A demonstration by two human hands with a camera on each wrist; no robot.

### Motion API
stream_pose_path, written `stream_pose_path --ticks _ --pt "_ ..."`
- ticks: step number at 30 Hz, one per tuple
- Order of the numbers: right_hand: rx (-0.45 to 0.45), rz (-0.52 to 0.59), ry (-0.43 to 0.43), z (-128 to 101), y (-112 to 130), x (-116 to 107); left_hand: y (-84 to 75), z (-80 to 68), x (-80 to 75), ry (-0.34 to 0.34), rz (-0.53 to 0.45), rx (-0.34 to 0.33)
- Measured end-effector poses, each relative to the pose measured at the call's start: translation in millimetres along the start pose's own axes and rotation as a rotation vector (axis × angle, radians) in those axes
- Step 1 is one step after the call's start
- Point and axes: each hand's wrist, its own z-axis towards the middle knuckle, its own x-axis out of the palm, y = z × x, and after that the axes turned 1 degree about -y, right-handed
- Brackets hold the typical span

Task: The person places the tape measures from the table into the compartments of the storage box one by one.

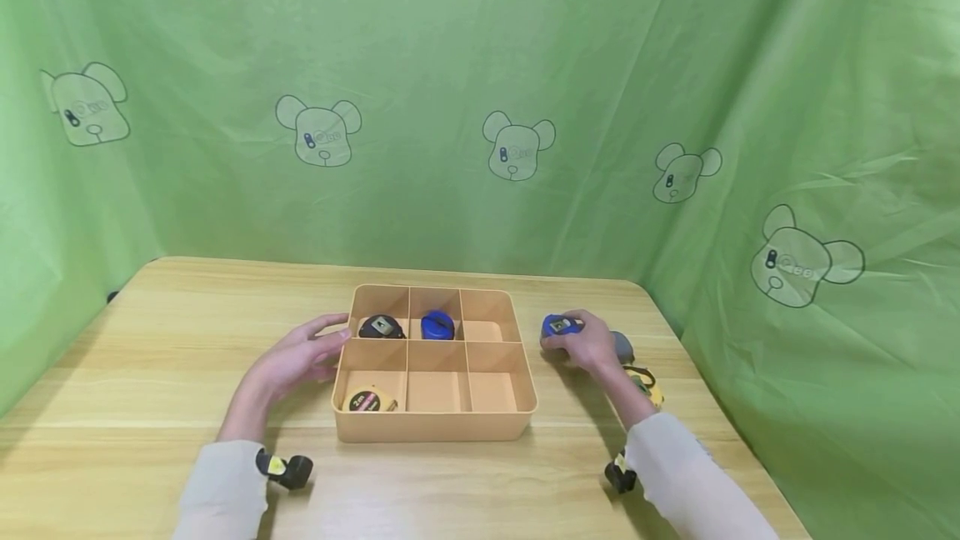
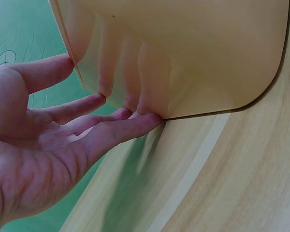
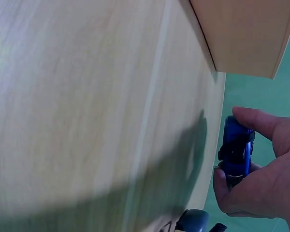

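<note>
My right hand (image 1: 592, 344) pinches a blue tape measure (image 1: 561, 325) between thumb and fingers, above the table to the right of the box. In the right wrist view the same blue tape measure (image 3: 236, 147) shows edge-on. The fingertips of my left hand (image 2: 63, 125) touch the left wall of the tan divided box (image 1: 435, 427), fingers fairly straight. Inside the box, a black tape measure (image 1: 381, 327) lies in the back left compartment and a blue one (image 1: 437, 325) in the back middle. A yellow tape measure (image 1: 367, 400) sits in the front left compartment.
On the table right of the box lie a grey tape measure (image 1: 622, 347) and a yellow-and-black tape measure (image 1: 647, 387), both partly behind my right arm. A green curtain (image 1: 420, 215) hangs along the back and sides of the wooden table (image 1: 420, 490).
</note>
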Motion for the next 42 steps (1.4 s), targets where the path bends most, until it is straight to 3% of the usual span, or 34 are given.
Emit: stream_pose_path --ticks 16,42 --pt "-0.072 -0.117 -0.017 -4.5 19.9 -11.1 -1.4 -0.7 1.8 0.002 0.004 0.001" --pt "-0.125 -0.086 0.041 -17.0 55.7 -12.9 -0.1 0.7 -0.3 0.012 -0.007 0.0"
